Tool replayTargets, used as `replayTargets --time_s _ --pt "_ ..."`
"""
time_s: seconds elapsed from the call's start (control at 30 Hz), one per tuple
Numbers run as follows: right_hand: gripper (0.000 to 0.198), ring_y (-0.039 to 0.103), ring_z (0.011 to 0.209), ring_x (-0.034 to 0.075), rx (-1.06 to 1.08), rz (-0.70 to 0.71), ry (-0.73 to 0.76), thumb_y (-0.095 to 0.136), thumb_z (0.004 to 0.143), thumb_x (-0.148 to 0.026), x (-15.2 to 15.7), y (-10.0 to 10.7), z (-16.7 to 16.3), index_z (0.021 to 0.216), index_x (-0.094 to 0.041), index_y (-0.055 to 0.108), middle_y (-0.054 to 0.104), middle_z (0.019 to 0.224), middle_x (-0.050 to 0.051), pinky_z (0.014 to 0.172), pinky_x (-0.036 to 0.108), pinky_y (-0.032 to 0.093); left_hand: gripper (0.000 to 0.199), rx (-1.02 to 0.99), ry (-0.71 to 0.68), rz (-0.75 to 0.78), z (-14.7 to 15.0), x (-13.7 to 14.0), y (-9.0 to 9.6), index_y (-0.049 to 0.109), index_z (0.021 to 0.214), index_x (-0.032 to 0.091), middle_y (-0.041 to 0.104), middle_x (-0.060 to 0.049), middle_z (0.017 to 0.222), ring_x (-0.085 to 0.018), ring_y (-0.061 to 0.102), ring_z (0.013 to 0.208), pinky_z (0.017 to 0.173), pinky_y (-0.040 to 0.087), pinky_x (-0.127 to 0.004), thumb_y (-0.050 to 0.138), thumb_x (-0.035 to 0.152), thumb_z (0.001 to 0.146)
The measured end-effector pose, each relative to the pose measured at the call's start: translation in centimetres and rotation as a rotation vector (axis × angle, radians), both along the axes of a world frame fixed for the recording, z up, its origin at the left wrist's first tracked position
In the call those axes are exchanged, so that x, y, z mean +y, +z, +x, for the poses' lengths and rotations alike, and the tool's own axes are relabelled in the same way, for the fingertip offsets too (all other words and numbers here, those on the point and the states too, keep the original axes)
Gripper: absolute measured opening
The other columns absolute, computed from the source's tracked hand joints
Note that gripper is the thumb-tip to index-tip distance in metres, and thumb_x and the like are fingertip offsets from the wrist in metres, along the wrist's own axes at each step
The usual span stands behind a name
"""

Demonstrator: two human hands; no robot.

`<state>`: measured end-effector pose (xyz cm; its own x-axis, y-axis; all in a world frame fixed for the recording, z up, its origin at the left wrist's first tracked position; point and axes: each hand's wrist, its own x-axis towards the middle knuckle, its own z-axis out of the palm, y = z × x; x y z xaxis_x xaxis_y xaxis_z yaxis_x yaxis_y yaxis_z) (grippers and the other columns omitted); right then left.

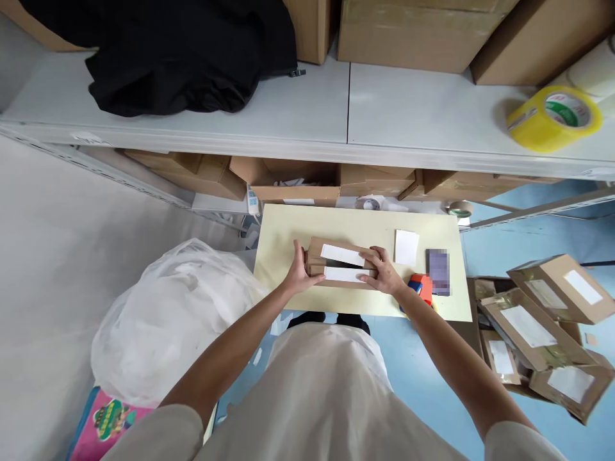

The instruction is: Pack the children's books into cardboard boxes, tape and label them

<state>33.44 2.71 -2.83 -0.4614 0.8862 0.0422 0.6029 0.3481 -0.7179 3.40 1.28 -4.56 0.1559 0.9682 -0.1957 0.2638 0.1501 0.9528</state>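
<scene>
On the pale yellow table [288,224] sits a small brown cardboard box [317,246] with its two top flaps partly raised and a dark gap between them. A white label strip lies along each flap. My left hand [300,272] grips the box's left end, thumb and fingers around the corner. My right hand [384,272] holds the right end, fingers on the flaps. Just right of that hand is an orange and blue tape dispenser [421,288], partly hidden by my forearm. White paper slips [406,246] and a blurred dark rectangular item [438,272] lie further right.
Left of the table stands a large white plastic bag [168,326]. Several labelled cardboard boxes [533,333] are piled at the right. A grey shelf [394,102] crosses the front, bearing black cloth [192,57], cartons [413,32] and a yellow tape roll [552,121].
</scene>
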Motion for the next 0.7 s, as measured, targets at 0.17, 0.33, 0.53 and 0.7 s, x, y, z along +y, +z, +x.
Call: replayTargets --time_s 0.17,0.33,0.53,0.7 --pt "0.061 0.035 0.128 0.033 0.001 -0.010 -0.058 0.064 0.075 -0.056 -0.3 0.3 -0.3 0.124 -0.020 0.053 0.035 0.127 0.016 0.105 0.053 0.040 0.138 0.118 -0.119 0.022 -0.8 1.6 1.1 -0.003 0.150 0.023 -0.020 -0.019 0.154 -0.038 -0.010 0.142 0.114 0.011 -0.057 0.087 0.035 0.046" --pt "0.063 0.034 0.128 0.036 -0.010 -0.035 -0.071 0.064 0.074 -0.057 -0.9 0.7 -0.6 0.124 -0.020 0.053 0.036 0.126 0.016 0.104 0.056 0.039 0.139 -0.048 -0.149 -0.070 -0.6 2.3 1.4 -0.020 0.147 0.022 0.021 -0.021 0.153 -0.035 0.027 0.139 0.111 0.027 -0.051 0.082 0.039 0.054" --pt "0.064 0.037 0.125 0.036 0.015 -0.003 -0.065 0.064 0.074 -0.056 -1.5 0.4 -0.7 0.126 -0.020 0.052 0.035 0.127 0.016 0.103 0.055 0.040 0.106 -0.277 0.116 -0.143 0.0 2.8 -0.7 -0.002 0.149 0.025 0.008 -0.015 0.158 -0.028 0.016 0.144 0.112 0.027 -0.042 0.066 0.054 0.074" --pt "0.069 0.037 0.124 0.035 0.013 0.017 -0.038 0.064 0.074 -0.057 -1.1 0.3 -0.5 0.129 -0.019 0.047 0.038 0.125 0.016 0.103 0.052 0.040 0.104 -0.088 0.067 -0.227 0.4 2.7 -0.9 0.012 0.148 0.022 -0.001 -0.012 0.158 -0.031 0.001 0.145 0.116 0.018 -0.046 0.071 0.055 0.069"
